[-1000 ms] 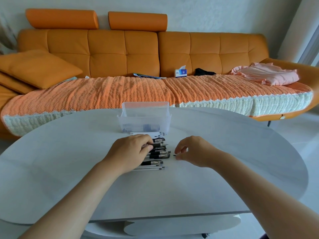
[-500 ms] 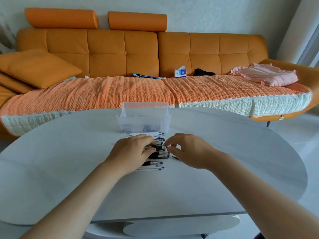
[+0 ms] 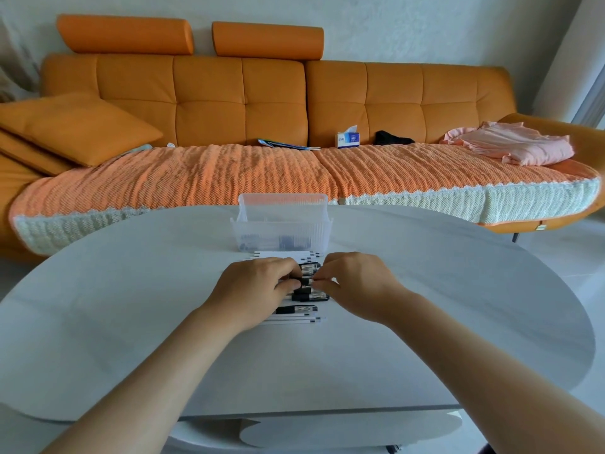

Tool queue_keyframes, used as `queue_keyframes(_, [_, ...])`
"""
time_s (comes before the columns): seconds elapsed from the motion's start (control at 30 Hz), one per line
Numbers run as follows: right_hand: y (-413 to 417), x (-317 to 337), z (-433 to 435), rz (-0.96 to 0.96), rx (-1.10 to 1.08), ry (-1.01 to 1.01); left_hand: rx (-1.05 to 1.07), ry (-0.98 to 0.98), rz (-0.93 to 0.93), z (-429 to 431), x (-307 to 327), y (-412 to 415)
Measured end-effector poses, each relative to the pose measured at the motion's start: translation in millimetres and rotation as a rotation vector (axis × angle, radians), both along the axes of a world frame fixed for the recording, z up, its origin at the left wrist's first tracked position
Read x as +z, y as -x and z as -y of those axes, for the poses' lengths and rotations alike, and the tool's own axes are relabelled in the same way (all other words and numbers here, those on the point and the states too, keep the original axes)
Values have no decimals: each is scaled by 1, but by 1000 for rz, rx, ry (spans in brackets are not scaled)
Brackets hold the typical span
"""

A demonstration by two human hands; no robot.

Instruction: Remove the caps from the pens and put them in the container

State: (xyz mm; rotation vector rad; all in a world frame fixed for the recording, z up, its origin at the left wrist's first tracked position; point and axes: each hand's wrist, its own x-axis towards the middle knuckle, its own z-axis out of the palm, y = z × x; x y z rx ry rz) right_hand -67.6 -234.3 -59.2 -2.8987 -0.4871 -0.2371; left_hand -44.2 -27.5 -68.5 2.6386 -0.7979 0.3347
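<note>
A row of white pens with black caps (image 3: 302,301) lies side by side on the white table (image 3: 131,322), in front of a clear ribbed plastic container (image 3: 282,229) with dark caps inside. My left hand (image 3: 258,290) rests over the left part of the row, its fingers closed on one pen's barrel. My right hand (image 3: 355,285) meets it from the right, thumb and forefinger pinched on that pen's black cap (image 3: 307,282). Several uncapped white pens (image 3: 288,255) lie just before the container. The hands hide much of the row.
An orange sofa (image 3: 242,103) with a woven orange cover runs behind the table. On it lie a cushion (image 3: 75,129), a tissue box (image 3: 347,139), a magazine and pink cloth (image 3: 510,147). The table's rounded edge curves at the right and front.
My right hand has moved left from the table beside the pens to the row and now pinches a cap. My left hand stayed on the pens.
</note>
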Motion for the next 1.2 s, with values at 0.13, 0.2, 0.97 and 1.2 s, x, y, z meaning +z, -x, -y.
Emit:
queue_keyframes(0.13, [1, 3, -4, 31, -5, -50, 1, -38, -38, 0, -2, -3])
queue_keyframes(0.2, [1, 4, -4, 45, -11, -44, -8, -61, -25, 0, -2, -3])
queue_keyframes(0.97, [2, 3, 3, 2, -16, -133, -20, -27, -77, -1, -2, -4])
queue_keyframes(1.2, [2, 5, 13, -39, -54, -121, 44, -60, -69, -12, 1, -3])
